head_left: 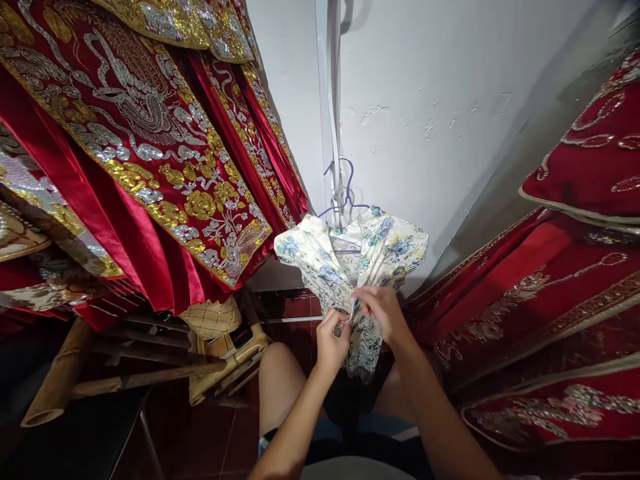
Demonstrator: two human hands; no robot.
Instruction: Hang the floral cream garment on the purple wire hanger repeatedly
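Observation:
A white floral blouse with blue and yellow flowers hangs on a purple hanger in front of me. Its neckline is open in a V. My left hand pinches the left front edge near the bottom of the V. Slightly higher, my right hand has its fingers closed on the other front edge. Whether a button or other fastener lies between the fingers is too small to tell. Below my hands the lower part of the blouse hangs down between my knees.
A pale strap runs down the white wall behind the hanger. Red sequined garments hang at the left, more red beaded cloth at the right. Bamboo furniture stands at the lower left, with a dark phone-like object on it.

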